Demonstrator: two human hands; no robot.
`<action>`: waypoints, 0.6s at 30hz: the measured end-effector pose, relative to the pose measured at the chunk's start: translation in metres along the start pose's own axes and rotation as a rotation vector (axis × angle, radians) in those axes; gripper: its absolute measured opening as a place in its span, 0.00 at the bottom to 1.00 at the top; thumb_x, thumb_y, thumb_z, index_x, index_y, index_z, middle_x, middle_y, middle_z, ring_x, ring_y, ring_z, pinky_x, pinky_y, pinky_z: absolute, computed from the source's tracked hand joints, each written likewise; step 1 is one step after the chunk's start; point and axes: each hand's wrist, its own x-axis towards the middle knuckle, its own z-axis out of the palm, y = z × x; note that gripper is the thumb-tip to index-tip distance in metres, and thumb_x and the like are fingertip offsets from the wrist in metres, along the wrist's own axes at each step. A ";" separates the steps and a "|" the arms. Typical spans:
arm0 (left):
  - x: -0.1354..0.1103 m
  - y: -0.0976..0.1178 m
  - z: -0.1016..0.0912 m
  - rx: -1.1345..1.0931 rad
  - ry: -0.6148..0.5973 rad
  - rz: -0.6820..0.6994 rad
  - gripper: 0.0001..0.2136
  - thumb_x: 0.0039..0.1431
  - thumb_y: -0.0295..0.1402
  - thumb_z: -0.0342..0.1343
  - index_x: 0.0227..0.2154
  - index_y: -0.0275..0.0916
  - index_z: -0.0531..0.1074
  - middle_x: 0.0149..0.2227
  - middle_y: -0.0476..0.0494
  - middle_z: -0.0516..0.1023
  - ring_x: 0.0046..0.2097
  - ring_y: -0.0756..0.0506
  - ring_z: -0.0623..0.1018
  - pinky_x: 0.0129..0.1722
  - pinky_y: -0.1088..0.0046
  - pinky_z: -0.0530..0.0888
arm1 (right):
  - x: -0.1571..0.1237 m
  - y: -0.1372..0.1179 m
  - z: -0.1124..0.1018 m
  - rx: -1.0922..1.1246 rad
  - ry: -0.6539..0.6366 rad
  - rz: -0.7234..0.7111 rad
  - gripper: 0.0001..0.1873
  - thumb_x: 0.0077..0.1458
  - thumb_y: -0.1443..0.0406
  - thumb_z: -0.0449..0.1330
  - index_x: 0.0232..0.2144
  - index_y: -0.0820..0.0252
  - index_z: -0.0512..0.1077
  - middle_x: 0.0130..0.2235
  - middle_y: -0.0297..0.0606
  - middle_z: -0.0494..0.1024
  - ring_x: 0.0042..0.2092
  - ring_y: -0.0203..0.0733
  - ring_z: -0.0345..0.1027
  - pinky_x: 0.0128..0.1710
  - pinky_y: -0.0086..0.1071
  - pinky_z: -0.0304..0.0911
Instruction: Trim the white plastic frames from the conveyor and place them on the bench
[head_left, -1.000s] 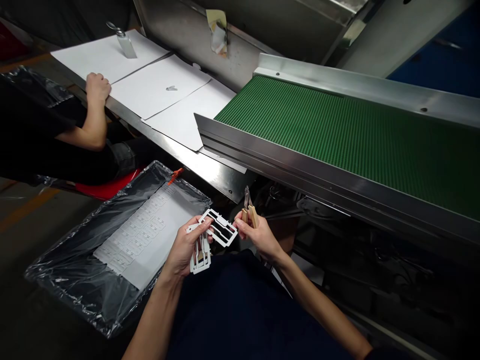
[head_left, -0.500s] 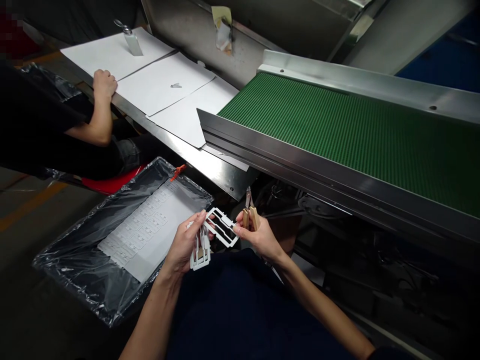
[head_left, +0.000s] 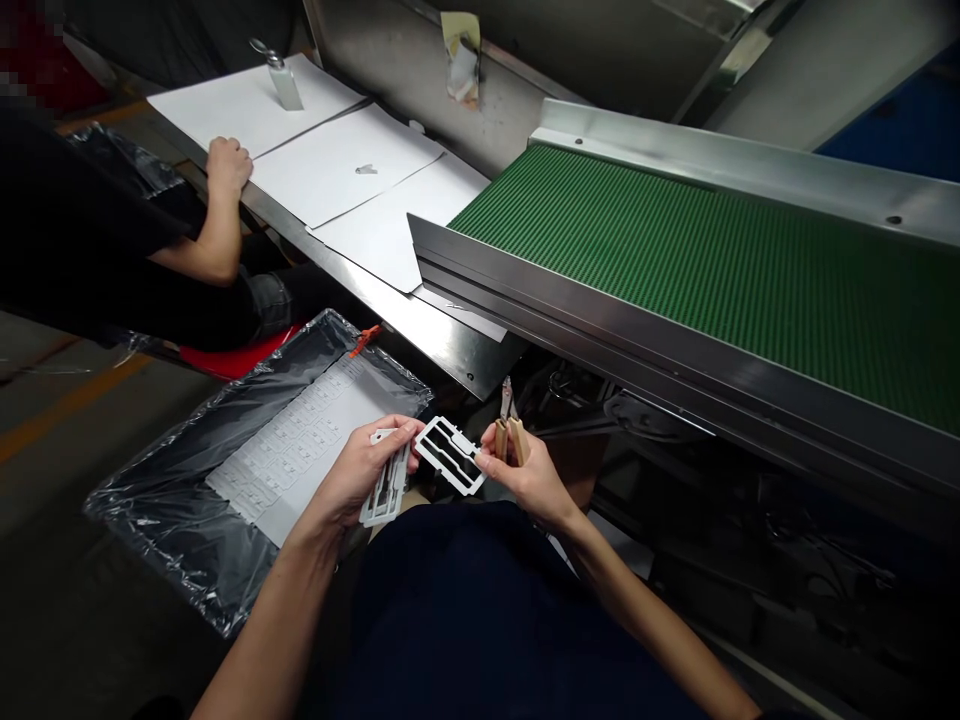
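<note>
Garment (head_left: 450, 610) was dark navy (near black in shadow) | forearms (head_left: 277, 600), left hand (head_left: 364, 465), right hand (head_left: 538, 488): all were bare

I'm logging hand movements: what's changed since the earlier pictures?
The upper white frame has shifted out from under the thumb of the left hand toward the right hand, which now grips its right end; left-hand contact is unclear. The lower ends of the other white frames have swung left. The pliers stay in the right hand, the co-worker's hand at the table's edge.
</note>
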 end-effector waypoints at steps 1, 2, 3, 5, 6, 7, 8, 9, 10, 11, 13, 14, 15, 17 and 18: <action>0.001 0.001 0.000 0.013 -0.009 -0.004 0.12 0.53 0.41 0.57 0.32 0.36 0.72 0.20 0.48 0.70 0.20 0.52 0.67 0.18 0.81 0.62 | 0.000 0.000 0.000 -0.007 0.000 -0.003 0.12 0.46 0.62 0.62 0.33 0.60 0.64 0.29 0.30 0.66 0.30 0.32 0.59 0.31 0.28 0.58; 0.001 0.002 0.001 0.027 -0.020 -0.010 0.12 0.53 0.41 0.57 0.31 0.36 0.71 0.20 0.48 0.70 0.20 0.52 0.67 0.17 0.80 0.62 | -0.001 0.000 -0.001 -0.014 -0.001 -0.004 0.12 0.46 0.62 0.62 0.33 0.60 0.64 0.29 0.30 0.66 0.30 0.32 0.59 0.31 0.28 0.57; 0.002 0.003 0.001 0.041 -0.031 -0.018 0.12 0.52 0.41 0.58 0.30 0.37 0.71 0.19 0.49 0.69 0.19 0.52 0.66 0.17 0.80 0.61 | -0.001 0.000 -0.001 -0.019 -0.002 -0.004 0.12 0.46 0.62 0.62 0.33 0.60 0.64 0.29 0.31 0.66 0.30 0.32 0.59 0.31 0.28 0.57; 0.003 0.006 0.002 0.075 -0.049 -0.028 0.12 0.51 0.42 0.59 0.29 0.37 0.70 0.19 0.50 0.68 0.19 0.52 0.66 0.17 0.79 0.61 | -0.002 0.000 -0.002 -0.024 -0.006 -0.004 0.12 0.47 0.62 0.62 0.33 0.60 0.64 0.29 0.31 0.66 0.30 0.32 0.59 0.31 0.28 0.58; 0.003 0.007 0.002 0.094 -0.054 -0.024 0.12 0.50 0.41 0.59 0.29 0.37 0.70 0.19 0.50 0.68 0.19 0.52 0.66 0.18 0.79 0.61 | -0.002 0.000 -0.002 -0.028 -0.007 -0.002 0.12 0.47 0.62 0.62 0.33 0.60 0.64 0.29 0.31 0.66 0.30 0.32 0.58 0.31 0.28 0.58; 0.003 0.008 0.001 0.116 -0.061 -0.016 0.12 0.50 0.41 0.59 0.29 0.37 0.69 0.19 0.50 0.68 0.19 0.52 0.66 0.18 0.79 0.61 | -0.003 -0.001 -0.002 -0.034 -0.009 0.001 0.12 0.47 0.63 0.62 0.33 0.60 0.64 0.29 0.31 0.66 0.30 0.32 0.58 0.31 0.28 0.57; 0.003 0.009 0.001 0.139 -0.068 -0.009 0.11 0.51 0.41 0.59 0.28 0.37 0.69 0.19 0.50 0.68 0.20 0.52 0.66 0.19 0.79 0.61 | -0.003 0.000 -0.002 -0.043 -0.010 0.004 0.12 0.47 0.63 0.61 0.33 0.60 0.64 0.29 0.31 0.66 0.30 0.32 0.58 0.31 0.28 0.57; 0.004 0.009 0.000 0.164 -0.076 -0.003 0.11 0.51 0.40 0.59 0.28 0.37 0.69 0.19 0.51 0.68 0.20 0.52 0.65 0.20 0.79 0.61 | -0.004 0.000 -0.002 -0.052 -0.009 0.006 0.12 0.47 0.63 0.61 0.33 0.61 0.64 0.29 0.31 0.66 0.29 0.32 0.58 0.31 0.28 0.57; 0.004 0.010 0.000 0.192 -0.083 0.007 0.11 0.52 0.40 0.58 0.28 0.37 0.69 0.19 0.51 0.68 0.21 0.52 0.65 0.21 0.79 0.61 | -0.004 0.000 -0.002 -0.060 -0.009 0.008 0.11 0.47 0.63 0.61 0.33 0.61 0.64 0.29 0.31 0.66 0.29 0.32 0.58 0.31 0.28 0.57; 0.005 0.011 -0.001 0.224 -0.090 0.019 0.10 0.53 0.40 0.57 0.28 0.37 0.69 0.19 0.51 0.68 0.22 0.52 0.65 0.22 0.78 0.61 | -0.004 0.001 -0.002 -0.064 -0.010 0.009 0.11 0.47 0.63 0.62 0.33 0.61 0.65 0.29 0.30 0.66 0.30 0.32 0.59 0.31 0.28 0.57; 0.007 0.012 -0.004 0.301 -0.104 0.061 0.10 0.54 0.39 0.56 0.28 0.36 0.69 0.20 0.51 0.68 0.24 0.51 0.66 0.24 0.77 0.62 | -0.005 0.002 -0.002 -0.059 -0.017 0.011 0.11 0.47 0.63 0.62 0.33 0.61 0.65 0.29 0.30 0.66 0.30 0.32 0.59 0.31 0.28 0.57; 0.007 0.012 -0.005 0.341 -0.113 0.090 0.09 0.55 0.38 0.55 0.28 0.36 0.69 0.20 0.51 0.68 0.25 0.50 0.67 0.26 0.76 0.63 | -0.005 0.003 -0.002 -0.054 -0.022 0.013 0.11 0.47 0.63 0.62 0.33 0.61 0.65 0.29 0.30 0.66 0.30 0.32 0.59 0.31 0.27 0.57; 0.008 0.012 -0.006 0.378 -0.125 0.119 0.10 0.55 0.39 0.55 0.27 0.37 0.69 0.22 0.51 0.69 0.26 0.50 0.67 0.27 0.75 0.63 | -0.005 0.003 -0.002 -0.050 -0.026 0.015 0.12 0.47 0.63 0.62 0.33 0.61 0.65 0.29 0.30 0.66 0.30 0.32 0.59 0.31 0.27 0.57; 0.009 0.012 -0.009 0.438 -0.145 0.170 0.10 0.56 0.40 0.54 0.27 0.37 0.68 0.24 0.50 0.70 0.29 0.49 0.68 0.30 0.74 0.64 | -0.006 0.003 -0.003 -0.042 -0.035 0.023 0.12 0.46 0.64 0.62 0.33 0.61 0.65 0.28 0.30 0.66 0.30 0.31 0.58 0.31 0.27 0.57; 0.009 0.012 -0.010 0.460 -0.154 0.193 0.11 0.56 0.40 0.54 0.27 0.37 0.67 0.25 0.50 0.70 0.29 0.49 0.68 0.30 0.73 0.64 | -0.005 0.002 -0.003 -0.038 -0.044 0.030 0.12 0.46 0.64 0.62 0.32 0.61 0.65 0.28 0.30 0.65 0.29 0.31 0.58 0.30 0.27 0.57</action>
